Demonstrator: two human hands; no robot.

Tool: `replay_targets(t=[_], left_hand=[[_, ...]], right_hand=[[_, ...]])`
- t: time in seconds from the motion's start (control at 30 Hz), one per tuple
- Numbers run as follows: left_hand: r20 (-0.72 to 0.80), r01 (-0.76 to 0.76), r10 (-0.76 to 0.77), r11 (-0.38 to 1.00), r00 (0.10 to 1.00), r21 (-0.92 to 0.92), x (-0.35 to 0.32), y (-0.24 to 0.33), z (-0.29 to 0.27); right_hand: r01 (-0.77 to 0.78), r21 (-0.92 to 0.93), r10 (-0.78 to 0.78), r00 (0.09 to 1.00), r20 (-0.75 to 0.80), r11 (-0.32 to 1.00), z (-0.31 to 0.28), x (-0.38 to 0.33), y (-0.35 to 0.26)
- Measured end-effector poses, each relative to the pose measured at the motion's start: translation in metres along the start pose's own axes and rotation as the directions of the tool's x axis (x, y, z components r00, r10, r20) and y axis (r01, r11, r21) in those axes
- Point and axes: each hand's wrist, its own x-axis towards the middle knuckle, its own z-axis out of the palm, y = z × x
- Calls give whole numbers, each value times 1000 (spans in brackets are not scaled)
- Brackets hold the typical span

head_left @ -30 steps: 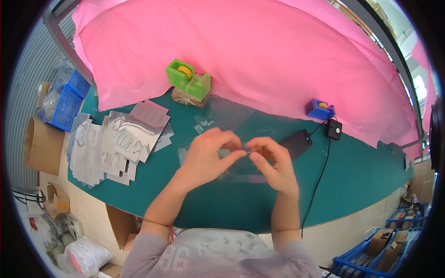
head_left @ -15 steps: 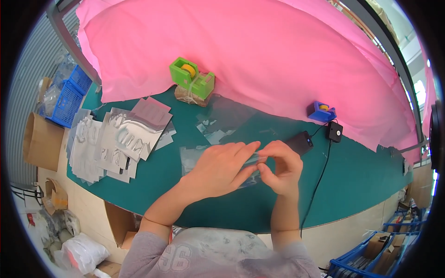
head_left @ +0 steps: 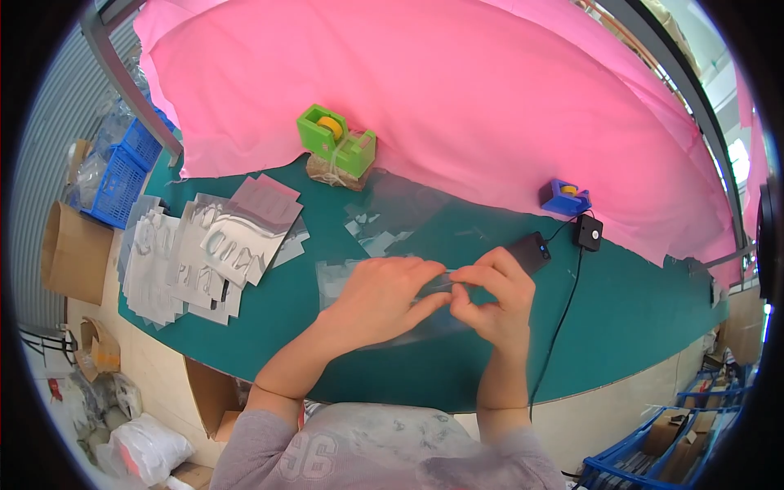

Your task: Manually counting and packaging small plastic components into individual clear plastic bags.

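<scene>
Film [head_left: 442, 285], clear, sits between the left hand [head_left: 377, 299] and right hand [head_left: 500, 300], left of the black device [head_left: 529, 251]; both seem to pinch it. Handling its edge appears the step; the next move calls for a steady hold.

green table [head_left: 637, 310], pale floor [head_left: 140, 353], ribbed grey wall [head_left: 51, 159]

Behind the table [head_left: 621, 302] hangs a pink cloth [head_left: 457, 98]; along its hem stand a green tape dispenser [head_left: 356, 155], strapped to a block [head_left: 330, 172], and a blue dispenser [head_left: 562, 199] near a black box [head_left: 588, 232]. A carton [head_left: 76, 253] stands near blue baskets [head_left: 114, 192]; a lower-right blue crate [head_left: 616, 472] seemingly holds cardboard [head_left: 694, 443].
</scene>
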Motion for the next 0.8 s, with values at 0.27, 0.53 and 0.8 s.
replay_targets(t=[0.27,0.53,0.8], left_hand=[[-12,-4,2,994,1000,-105,5,-4,3],[98,-29,38,995,994,-99,5,-15,12],[231,31,12,983,973,-182,6,-15,12]], right_hand=[[-111,31,113,992,-56,993,-4,0,-1],[-134,42,137,987,-89,990,-6,1,2],[-172,52,176,981,-86,984,-18,-2,6]])
